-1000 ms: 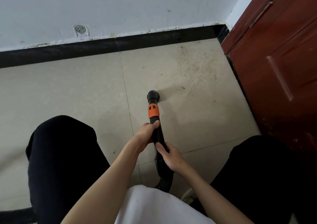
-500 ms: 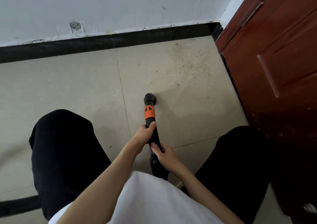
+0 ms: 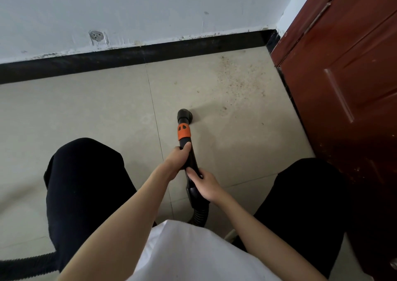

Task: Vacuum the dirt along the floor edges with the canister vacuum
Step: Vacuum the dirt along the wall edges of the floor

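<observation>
There is one view only, a wide-angle camera worn on the person's head, looking forward and steeply down. It sits close above the person's own arms and black-clad knees (image 3: pixel 86 186), which fill the lower half of the frame. The tiled floor (image 3: pixel 86 113) spreads across the middle. The wall (image 3: pixel 150 7) and its dark skirting (image 3: pixel 107 60) cross the top, and a red-brown door (image 3: pixel 348 83) runs down the right edge.

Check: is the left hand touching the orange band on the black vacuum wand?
Apart. Head view shows the left hand gripping black wand below the orange band.
</observation>
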The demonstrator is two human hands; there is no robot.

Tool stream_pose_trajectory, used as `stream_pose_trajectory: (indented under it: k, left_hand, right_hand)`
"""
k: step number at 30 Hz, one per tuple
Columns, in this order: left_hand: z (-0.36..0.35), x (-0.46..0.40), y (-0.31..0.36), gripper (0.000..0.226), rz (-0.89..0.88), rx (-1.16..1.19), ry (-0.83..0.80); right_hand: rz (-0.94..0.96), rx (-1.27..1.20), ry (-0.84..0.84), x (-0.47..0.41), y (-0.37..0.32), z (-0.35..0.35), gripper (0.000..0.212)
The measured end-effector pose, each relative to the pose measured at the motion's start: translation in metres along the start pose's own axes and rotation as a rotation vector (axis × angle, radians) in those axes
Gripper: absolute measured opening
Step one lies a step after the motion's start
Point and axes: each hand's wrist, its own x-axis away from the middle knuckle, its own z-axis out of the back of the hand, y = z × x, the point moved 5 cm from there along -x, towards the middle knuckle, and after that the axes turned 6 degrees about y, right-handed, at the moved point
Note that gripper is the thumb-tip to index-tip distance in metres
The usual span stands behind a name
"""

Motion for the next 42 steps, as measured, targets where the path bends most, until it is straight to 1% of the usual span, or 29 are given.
stream_pose_trajectory:
  k: [5,11,14,17,19,22,25,28,31,36,39,42]
  left_hand:
    - [-0.006,-0.025,0.023,0.035,-0.027,-0.039,-0.011]
    - [-0.008,-0.041,0.045,0.035,-0.067,-0.032,-0.018]
    - [-0.020,-0.030,0.044,0.032,-0.038,-0.010,-0.103]
    - [-0.040,-0.017,0.033,0.031,-0.016,-0.016,-0.183]
    - [-0.052,-0.012,0.025,0.036,-0.033,-0.053,-0.193]
    - [-0.064,-0.008,0.022,0.043,-0.055,-0.121,-0.203]
    - [-0.067,-0.005,0.022,0.044,-0.074,-0.178,-0.221]
    - [-0.069,-0.003,0.020,0.040,-0.080,-0.229,-0.249]
    - [-0.074,-0.007,0.024,0.041,-0.093,-0.257,-0.260]
    - [-0.077,-0.027,0.048,0.043,-0.153,-0.259,-0.160]
    - [-0.064,-0.041,0.057,0.043,-0.159,-0.225,-0.089]
    - [-0.046,-0.056,0.062,0.038,-0.157,-0.184,-0.038]
  right_hand:
    - [0.002,0.020,0.060,-0.026,-0.011,0.001,0.036]
    - [0.017,0.024,0.111,-0.042,-0.030,0.008,0.039]
    - [0.002,-0.008,0.164,-0.032,-0.019,0.014,0.038]
    - [-0.021,-0.023,0.267,-0.017,0.000,0.022,0.032]
    - [-0.050,-0.053,0.332,-0.008,0.009,0.026,0.028]
    - [-0.079,-0.117,0.397,-0.001,0.016,0.031,0.031]
    - [-0.096,-0.155,0.441,0.005,0.020,0.032,0.031]
    - [-0.111,-0.149,0.450,0.011,0.023,0.030,0.030]
    - [-0.111,-0.160,0.459,0.007,0.022,0.034,0.031]
    - [-0.067,-0.190,0.440,-0.025,0.005,0.046,0.032]
    - [-0.020,-0.149,0.361,-0.041,-0.007,0.044,0.028]
    - [0.023,-0.106,0.290,-0.058,-0.018,0.035,0.029]
